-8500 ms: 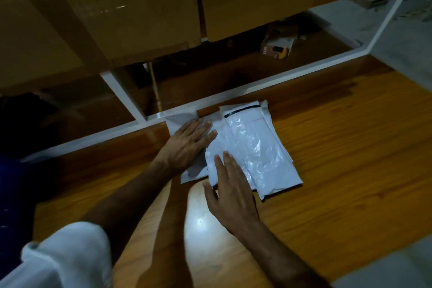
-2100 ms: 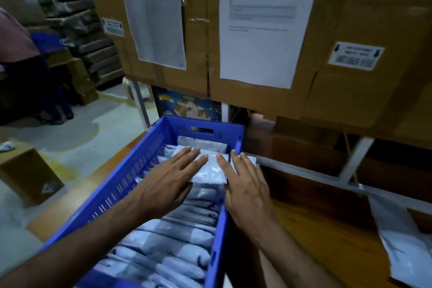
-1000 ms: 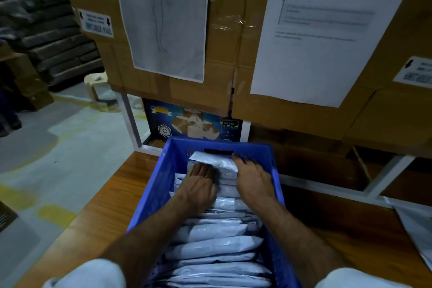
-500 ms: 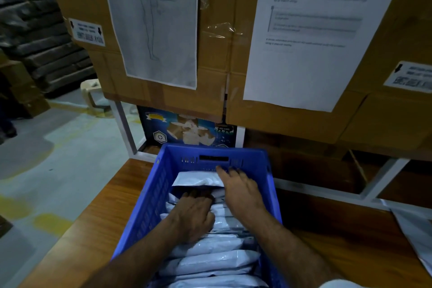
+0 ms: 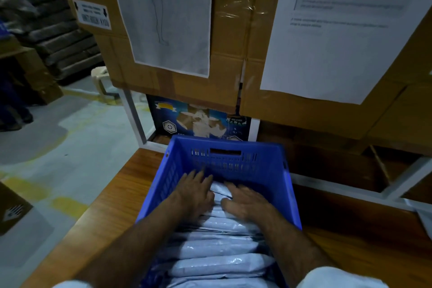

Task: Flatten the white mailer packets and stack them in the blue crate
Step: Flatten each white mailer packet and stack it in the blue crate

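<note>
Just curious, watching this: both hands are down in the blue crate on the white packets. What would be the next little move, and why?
Probably lift both hands out. The left hand and right hand lie flat on the farthest packet, which already sits in the blue crate.

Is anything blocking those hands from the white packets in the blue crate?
Nothing visible does. The left hand and right hand lie flat, directly on the white packets at the far end of the blue crate, with no gap showing.
</note>
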The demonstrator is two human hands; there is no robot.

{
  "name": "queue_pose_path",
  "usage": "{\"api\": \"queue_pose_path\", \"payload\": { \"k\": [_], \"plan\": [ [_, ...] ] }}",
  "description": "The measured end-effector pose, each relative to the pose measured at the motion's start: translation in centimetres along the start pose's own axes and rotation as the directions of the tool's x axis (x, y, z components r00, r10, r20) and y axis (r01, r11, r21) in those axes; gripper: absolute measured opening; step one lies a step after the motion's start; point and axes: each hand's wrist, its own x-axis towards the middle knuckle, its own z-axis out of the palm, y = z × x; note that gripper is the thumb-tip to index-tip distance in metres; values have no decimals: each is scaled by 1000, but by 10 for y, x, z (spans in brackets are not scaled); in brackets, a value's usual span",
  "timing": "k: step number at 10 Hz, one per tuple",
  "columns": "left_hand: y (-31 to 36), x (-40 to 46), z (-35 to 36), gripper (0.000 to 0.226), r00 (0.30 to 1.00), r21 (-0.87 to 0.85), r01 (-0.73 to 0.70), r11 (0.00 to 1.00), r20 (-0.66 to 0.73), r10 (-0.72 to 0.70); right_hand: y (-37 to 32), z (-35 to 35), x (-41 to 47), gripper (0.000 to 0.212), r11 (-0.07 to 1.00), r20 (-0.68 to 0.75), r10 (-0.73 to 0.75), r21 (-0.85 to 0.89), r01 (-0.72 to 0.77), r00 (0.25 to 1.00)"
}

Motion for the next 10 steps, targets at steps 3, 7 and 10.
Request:
{"api": "queue_pose_path", "payload": {
  "k": [3,7,10],
  "plan": [
    [0,2,-4,48,906,126,-264,956,372,201,-3,-3,-14,77,990,176,83,-127,-61,981],
    [10,-4,-24,98,955,79,-96,992,287,70,-11,-6,-16,77,975,117,93,-212,-66,989],
    [50,-51,-63,72,949,72,-64,995,-305,83,3,-24,-93,76,924,-595,-281,-379,44,753]
  ]
}}
